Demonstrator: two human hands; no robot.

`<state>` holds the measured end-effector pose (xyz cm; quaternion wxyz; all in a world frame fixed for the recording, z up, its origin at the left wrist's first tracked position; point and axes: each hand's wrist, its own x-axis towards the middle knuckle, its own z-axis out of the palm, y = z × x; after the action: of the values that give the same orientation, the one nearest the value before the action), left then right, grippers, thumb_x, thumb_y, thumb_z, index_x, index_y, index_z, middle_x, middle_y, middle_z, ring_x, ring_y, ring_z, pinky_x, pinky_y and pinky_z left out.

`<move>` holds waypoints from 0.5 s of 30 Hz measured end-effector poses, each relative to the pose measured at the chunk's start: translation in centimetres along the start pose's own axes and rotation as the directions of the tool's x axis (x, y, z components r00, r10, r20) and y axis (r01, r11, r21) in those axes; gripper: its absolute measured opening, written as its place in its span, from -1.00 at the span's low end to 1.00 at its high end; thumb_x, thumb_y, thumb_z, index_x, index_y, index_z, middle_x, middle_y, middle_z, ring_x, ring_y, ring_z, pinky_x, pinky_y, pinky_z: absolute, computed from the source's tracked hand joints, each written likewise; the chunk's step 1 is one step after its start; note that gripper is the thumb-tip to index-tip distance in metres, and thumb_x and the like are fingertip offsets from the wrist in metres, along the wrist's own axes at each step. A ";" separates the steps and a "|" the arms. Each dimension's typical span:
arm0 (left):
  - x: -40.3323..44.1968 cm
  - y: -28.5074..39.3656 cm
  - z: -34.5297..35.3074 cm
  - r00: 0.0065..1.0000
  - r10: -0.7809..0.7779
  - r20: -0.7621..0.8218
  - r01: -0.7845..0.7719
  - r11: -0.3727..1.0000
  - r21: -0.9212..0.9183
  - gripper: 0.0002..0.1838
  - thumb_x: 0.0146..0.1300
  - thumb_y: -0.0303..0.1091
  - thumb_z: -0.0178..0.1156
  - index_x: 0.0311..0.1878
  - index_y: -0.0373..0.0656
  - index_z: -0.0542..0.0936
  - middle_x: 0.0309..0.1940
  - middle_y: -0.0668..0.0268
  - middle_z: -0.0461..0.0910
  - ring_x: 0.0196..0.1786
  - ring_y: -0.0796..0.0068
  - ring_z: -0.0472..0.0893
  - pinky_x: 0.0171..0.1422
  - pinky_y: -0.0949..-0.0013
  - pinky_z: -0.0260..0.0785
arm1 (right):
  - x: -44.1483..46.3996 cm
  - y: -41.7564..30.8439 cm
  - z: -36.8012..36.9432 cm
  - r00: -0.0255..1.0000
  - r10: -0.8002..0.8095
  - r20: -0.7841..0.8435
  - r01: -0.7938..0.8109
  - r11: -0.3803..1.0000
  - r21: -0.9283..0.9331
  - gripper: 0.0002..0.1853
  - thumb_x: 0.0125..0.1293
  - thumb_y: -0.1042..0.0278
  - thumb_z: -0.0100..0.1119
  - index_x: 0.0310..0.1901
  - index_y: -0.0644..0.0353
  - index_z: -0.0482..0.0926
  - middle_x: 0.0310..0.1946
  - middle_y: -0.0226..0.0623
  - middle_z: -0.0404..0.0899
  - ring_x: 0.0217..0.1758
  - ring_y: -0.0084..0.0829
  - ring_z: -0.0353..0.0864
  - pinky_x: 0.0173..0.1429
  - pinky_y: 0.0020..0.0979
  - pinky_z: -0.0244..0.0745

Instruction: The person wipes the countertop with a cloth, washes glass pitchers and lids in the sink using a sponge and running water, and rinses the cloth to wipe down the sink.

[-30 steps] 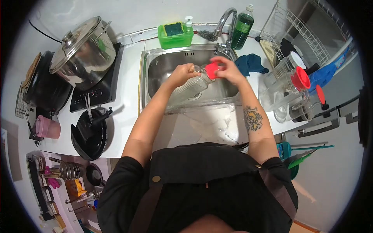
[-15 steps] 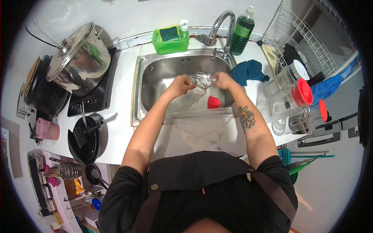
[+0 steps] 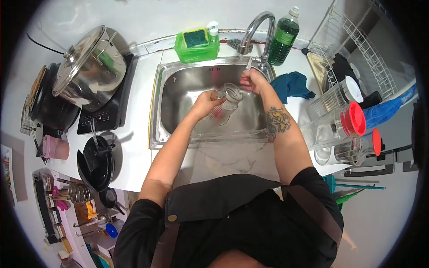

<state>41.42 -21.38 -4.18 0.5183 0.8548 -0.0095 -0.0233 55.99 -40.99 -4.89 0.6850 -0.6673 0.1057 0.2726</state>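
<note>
My left hand (image 3: 209, 103) is closed around the neck and handle side of a clear glass pitcher (image 3: 229, 99). The pitcher tilts inside the steel sink (image 3: 187, 91), its open mouth up and towards the right. At the sink's back right, my right hand (image 3: 254, 81) is raised with curled fingers at the lever (image 3: 249, 65) of the chrome faucet (image 3: 263, 22). Red shows blurred through the pitcher's glass; what it belongs to is hard to make out.
Behind the sink stand a green sponge holder (image 3: 196, 51) and a bottle of green liquid (image 3: 284, 38). A blue cloth (image 3: 292, 87) lies on the right, near lidded pitchers (image 3: 353, 118) and a wire rack (image 3: 357, 40). Left are a steel pot (image 3: 91, 67) and black pan (image 3: 96, 165).
My right hand has moved from beside the pitcher's mouth up and back to the faucet lever. The red lid no longer shows at the sink's front right. My left hand keeps the pitcher.
</note>
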 end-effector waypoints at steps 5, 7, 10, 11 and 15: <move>0.1 1.4 0.2 0.999 -0.038 -0.034 0.036 0.997 -0.068 -0.72 0.08 -0.27 0.26 -0.57 -0.16 0.39 -0.70 0.54 0.26 -0.64 0.73 0.21 -0.59 0.54 0.08 | -6.1 -2.0 3.2 0.968 -0.173 0.184 0.215 0.947 -0.239 -0.70 0.18 0.13 0.06 -0.50 0.21 0.51 -0.59 -0.35 0.48 -0.54 -0.50 0.46 -0.43 -0.50 0.42; 0.6 0.0 0.8 0.997 -0.052 -0.056 0.051 0.999 -0.020 -0.71 0.08 -0.27 0.26 -0.58 -0.15 0.38 -0.70 0.54 0.26 -0.64 0.72 0.21 -0.59 0.54 0.09 | -7.8 -1.7 4.4 0.913 -0.212 0.349 0.398 0.646 -0.651 -0.42 0.23 -0.18 -0.08 -0.48 0.28 0.59 -0.58 -0.28 0.55 -0.50 -0.48 0.53 -0.34 -0.46 0.44; 0.7 -0.6 0.9 0.991 0.014 -0.130 -0.018 0.999 -0.028 -0.71 0.07 -0.28 0.26 -0.60 -0.15 0.37 -0.70 0.54 0.26 -0.63 0.72 0.21 -0.58 0.54 0.09 | -7.2 1.3 5.2 0.794 -0.222 0.565 0.582 0.544 -0.604 -0.33 0.25 -0.26 -0.20 -0.51 0.26 0.60 -0.61 -0.24 0.56 -0.51 -0.33 0.55 -0.19 -0.36 0.45; 0.7 -0.6 0.8 0.989 0.028 -0.148 -0.040 0.996 -0.081 -0.71 0.07 -0.28 0.26 -0.60 -0.14 0.38 -0.70 0.55 0.26 -0.65 0.72 0.20 -0.60 0.54 0.07 | -7.0 1.8 5.1 0.792 -0.239 0.562 0.575 0.604 -0.553 -0.33 0.25 -0.28 -0.26 -0.58 0.18 0.59 -0.67 -0.28 0.55 -0.50 -0.29 0.55 -0.17 -0.35 0.45; -0.1 1.6 0.3 0.984 -0.113 -0.136 0.057 0.932 -0.359 -0.68 0.07 -0.26 0.27 -0.63 -0.11 0.34 -0.72 0.50 0.26 -0.64 0.66 0.17 -0.58 0.52 0.02 | -7.4 3.3 7.0 0.543 -0.808 0.229 0.662 0.244 -0.709 -0.42 0.24 -0.20 -0.15 -0.65 0.13 0.56 -0.73 -0.27 0.50 -0.52 -0.23 0.52 -0.21 -0.35 0.44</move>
<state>41.30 -22.39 -2.90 0.6612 0.7465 0.0721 0.0192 46.65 -36.02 -3.36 0.3894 -0.8696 -0.2756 -0.1273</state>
